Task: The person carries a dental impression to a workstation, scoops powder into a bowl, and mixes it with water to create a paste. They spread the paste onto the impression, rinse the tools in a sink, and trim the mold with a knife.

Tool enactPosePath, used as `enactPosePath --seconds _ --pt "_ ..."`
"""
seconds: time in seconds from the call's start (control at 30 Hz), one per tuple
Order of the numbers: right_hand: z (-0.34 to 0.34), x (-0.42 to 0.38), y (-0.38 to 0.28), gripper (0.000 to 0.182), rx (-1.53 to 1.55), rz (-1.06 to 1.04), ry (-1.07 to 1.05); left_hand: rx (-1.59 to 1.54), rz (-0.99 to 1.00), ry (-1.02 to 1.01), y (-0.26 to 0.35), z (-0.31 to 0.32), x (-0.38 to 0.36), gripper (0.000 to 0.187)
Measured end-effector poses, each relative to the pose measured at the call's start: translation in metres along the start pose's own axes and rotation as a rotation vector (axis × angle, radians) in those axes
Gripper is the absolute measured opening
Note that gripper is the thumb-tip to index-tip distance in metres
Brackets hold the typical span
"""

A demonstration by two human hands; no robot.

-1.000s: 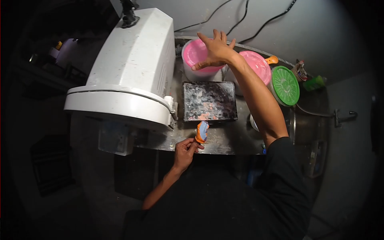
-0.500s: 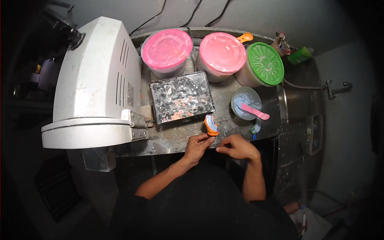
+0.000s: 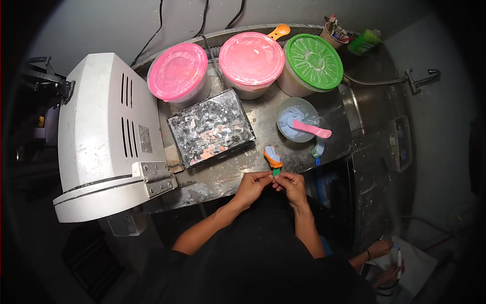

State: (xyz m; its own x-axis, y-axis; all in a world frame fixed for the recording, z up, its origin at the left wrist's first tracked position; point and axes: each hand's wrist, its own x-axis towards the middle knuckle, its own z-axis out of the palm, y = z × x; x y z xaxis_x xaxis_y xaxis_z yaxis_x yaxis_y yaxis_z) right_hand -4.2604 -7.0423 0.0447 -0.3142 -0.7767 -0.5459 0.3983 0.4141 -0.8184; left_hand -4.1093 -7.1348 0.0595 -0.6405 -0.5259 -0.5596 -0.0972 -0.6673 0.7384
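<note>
Just in front of the counter's edge, my left hand [image 3: 253, 188] and my right hand [image 3: 292, 187] meet, fingers pinched at the green handle [image 3: 276, 172] of a dental impression tray. The tray carries an orange impression [image 3: 273, 161] partly filled with pale blue plaster [image 3: 272, 151]. Beyond my right hand stands a mixing bowl [image 3: 280, 124] with more blue plaster, and a pink spatula [image 3: 314, 128] rests in it. A second impression tray with a blue handle [image 3: 318, 162] lies below the bowl at the counter's edge.
A black plaster-splattered box [image 3: 211, 129] sits left of the bowl. Behind stand two pink-lidded tubs [image 3: 179, 71] and a green-lidded tub [image 3: 314, 62]. A large white machine [image 3: 109, 116] fills the left. At lower right another person's hands [image 3: 380, 248] hold a white pen-like tool.
My right hand has come in to the handle beside my left hand, and the green handle now shows. The view has shifted and turned. The other person's hands have come further into view.
</note>
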Motion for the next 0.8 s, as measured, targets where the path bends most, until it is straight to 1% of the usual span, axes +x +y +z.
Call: enactPosePath --seconds 0.1,0.2,0.3,0.4,0.43,0.53,0.6,0.67,0.73,0.77,0.8 --pt "-0.010 -0.009 0.010 0.014 -0.045 0.046 0.091 0.098 -0.049 -0.044 0.003 -0.011 -0.016 0.026" --pt "-0.014 -0.015 0.014 0.014 -0.051 0.079 0.120 0.151 -0.074 -0.069 0.008 -0.026 -0.027 0.024" --pt "-0.017 -0.015 0.008 0.016 -0.174 0.139 0.157 0.186 -0.051 -0.061 0.007 -0.042 -0.033 0.021" --pt "-0.021 -0.015 -0.013 0.017 -0.359 0.203 0.150 0.181 0.001 -0.037 0.009 -0.050 -0.033 0.019" --pt "-0.029 -0.012 -0.010 0.019 -0.402 0.142 0.129 0.171 0.020 -0.025 0.011 -0.050 -0.033 0.019" --pt "-0.041 -0.016 -0.047 0.020 -0.824 0.088 0.193 0.285 -0.012 -0.058 0.031 -0.045 -0.029 0.023" --pt "-0.048 -0.008 -0.061 0.022 -0.687 -0.064 0.359 0.247 0.086 -0.057 0.040 -0.035 -0.019 0.034" --pt "-0.053 0.006 -0.071 0.036 -0.425 -0.263 0.446 0.173 0.172 -0.032 0.043 -0.018 -0.002 0.047" --pt "-0.045 0.023 -0.082 0.047 -0.393 -0.409 0.507 0.065 0.244 0.014 0.040 0.000 0.026 0.060" --pt "-0.040 0.032 -0.086 0.053 -0.374 -0.480 0.541 0.064 0.248 0.033 0.041 0.008 0.040 0.061" --pt "-0.037 0.042 -0.090 0.055 -0.345 -0.486 0.539 0.064 0.253 0.052 0.044 0.016 0.055 0.063"
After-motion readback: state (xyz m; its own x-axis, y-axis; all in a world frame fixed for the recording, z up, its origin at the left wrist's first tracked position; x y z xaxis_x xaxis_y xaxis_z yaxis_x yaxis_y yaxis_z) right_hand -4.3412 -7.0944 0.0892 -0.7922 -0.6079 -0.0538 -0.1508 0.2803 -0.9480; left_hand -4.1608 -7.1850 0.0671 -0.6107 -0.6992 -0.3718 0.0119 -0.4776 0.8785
